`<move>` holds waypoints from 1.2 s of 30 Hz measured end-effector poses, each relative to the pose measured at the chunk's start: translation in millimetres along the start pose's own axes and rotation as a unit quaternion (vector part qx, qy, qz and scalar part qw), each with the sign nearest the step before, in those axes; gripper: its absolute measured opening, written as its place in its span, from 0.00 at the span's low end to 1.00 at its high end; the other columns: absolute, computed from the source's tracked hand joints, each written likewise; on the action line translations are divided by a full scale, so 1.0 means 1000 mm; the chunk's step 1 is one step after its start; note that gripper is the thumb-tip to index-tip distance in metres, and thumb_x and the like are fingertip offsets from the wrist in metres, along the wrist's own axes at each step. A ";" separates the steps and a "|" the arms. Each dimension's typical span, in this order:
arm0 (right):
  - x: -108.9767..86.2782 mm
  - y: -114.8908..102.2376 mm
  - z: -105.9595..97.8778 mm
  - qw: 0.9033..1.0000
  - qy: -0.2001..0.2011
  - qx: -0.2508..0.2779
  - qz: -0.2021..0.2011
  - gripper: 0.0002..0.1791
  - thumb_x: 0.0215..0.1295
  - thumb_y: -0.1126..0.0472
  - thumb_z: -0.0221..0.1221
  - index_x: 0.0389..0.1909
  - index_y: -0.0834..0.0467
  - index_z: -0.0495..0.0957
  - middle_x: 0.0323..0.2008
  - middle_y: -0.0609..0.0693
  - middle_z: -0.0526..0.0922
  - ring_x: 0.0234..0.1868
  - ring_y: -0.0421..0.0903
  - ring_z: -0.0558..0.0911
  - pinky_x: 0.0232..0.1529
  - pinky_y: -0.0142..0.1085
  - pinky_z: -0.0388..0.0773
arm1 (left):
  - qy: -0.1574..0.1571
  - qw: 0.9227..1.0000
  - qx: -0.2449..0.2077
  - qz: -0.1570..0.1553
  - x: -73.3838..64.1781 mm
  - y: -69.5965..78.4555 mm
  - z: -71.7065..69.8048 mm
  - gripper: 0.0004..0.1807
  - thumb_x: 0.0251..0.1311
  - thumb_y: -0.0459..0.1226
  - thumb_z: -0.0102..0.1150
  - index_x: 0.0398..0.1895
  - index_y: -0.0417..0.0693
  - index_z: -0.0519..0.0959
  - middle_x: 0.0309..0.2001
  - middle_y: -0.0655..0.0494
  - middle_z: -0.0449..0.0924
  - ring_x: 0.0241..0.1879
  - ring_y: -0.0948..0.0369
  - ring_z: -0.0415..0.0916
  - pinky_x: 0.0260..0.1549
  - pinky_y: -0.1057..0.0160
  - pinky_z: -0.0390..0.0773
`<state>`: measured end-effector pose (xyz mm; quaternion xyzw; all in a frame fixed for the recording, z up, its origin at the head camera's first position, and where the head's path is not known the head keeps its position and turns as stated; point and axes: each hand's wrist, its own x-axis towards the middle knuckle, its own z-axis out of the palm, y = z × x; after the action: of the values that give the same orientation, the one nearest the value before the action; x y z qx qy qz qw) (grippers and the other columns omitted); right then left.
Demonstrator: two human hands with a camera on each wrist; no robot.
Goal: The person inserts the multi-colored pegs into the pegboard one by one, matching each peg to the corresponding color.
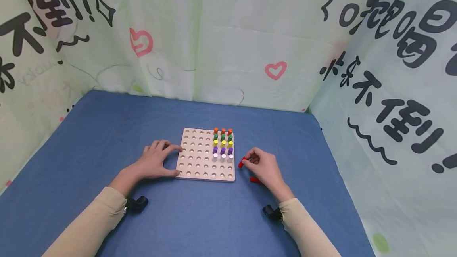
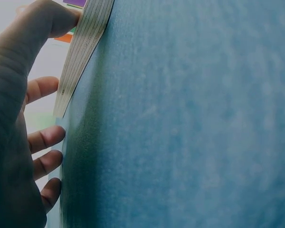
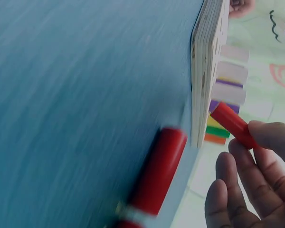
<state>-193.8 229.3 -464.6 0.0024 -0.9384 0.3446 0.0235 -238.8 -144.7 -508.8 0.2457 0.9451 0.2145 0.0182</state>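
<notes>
A pale wooden pegboard [image 1: 195,162] lies flat in the middle of the table. Colored pegs stand upright in its three right columns, in rows of orange, green, yellow [image 1: 223,144], purple and white [image 1: 223,158]. My left hand [image 1: 155,161] is spread at the board's left side, thumb and index finger touching its edge. In the left wrist view, the other fingers lie off the board. My right hand [image 1: 263,165] pinches a red peg [image 3: 233,124] between thumb and fingers, tilted, just right of the board. Another red peg [image 3: 161,171] lies on the cloth, partly beneath that hand in the head view.
Blue cloth [image 1: 200,217] covers the table. Pale curtains [image 1: 228,43] with dark lettering and pink hearts hang behind it and at both sides. A dark wrist camera [image 1: 137,204] sits at the left wrist, and another [image 1: 272,212] at the right.
</notes>
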 end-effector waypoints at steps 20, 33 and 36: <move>0.003 -0.015 0.020 1.000 -0.011 -0.001 -0.024 0.07 0.63 0.57 0.73 0.34 0.50 0.82 0.31 0.44 0.84 0.35 0.43 0.80 0.35 0.36 0.76 | 0.000 1.000 0.002 -0.002 0.001 0.001 0.002 0.38 0.52 0.62 0.71 0.67 0.67 0.74 0.62 0.45 0.69 0.63 0.40 0.63 0.51 0.37 0.62; 0.000 -0.013 0.017 0.998 -0.030 -0.023 -0.058 0.04 0.62 0.56 0.73 0.32 0.47 0.87 0.35 0.43 0.86 0.35 0.41 0.79 0.36 0.37 0.75 | -0.005 1.000 0.003 -0.007 0.001 0.001 0.001 0.38 0.51 0.62 0.71 0.67 0.67 0.74 0.62 0.45 0.69 0.63 0.40 0.63 0.52 0.37 0.62; -0.001 -0.014 0.016 0.997 -0.038 -0.028 -0.061 0.04 0.62 0.54 0.73 0.33 0.48 0.88 0.37 0.44 0.85 0.35 0.41 0.78 0.36 0.37 0.75 | -0.006 1.000 0.003 -0.009 0.001 0.000 0.001 0.38 0.52 0.61 0.72 0.67 0.67 0.74 0.62 0.44 0.69 0.63 0.40 0.63 0.52 0.37 0.62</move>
<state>-193.3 208.0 -467.7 0.0719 -0.9461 0.3156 0.0089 -239.4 -144.0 -509.3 0.2385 0.9479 0.2099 0.0253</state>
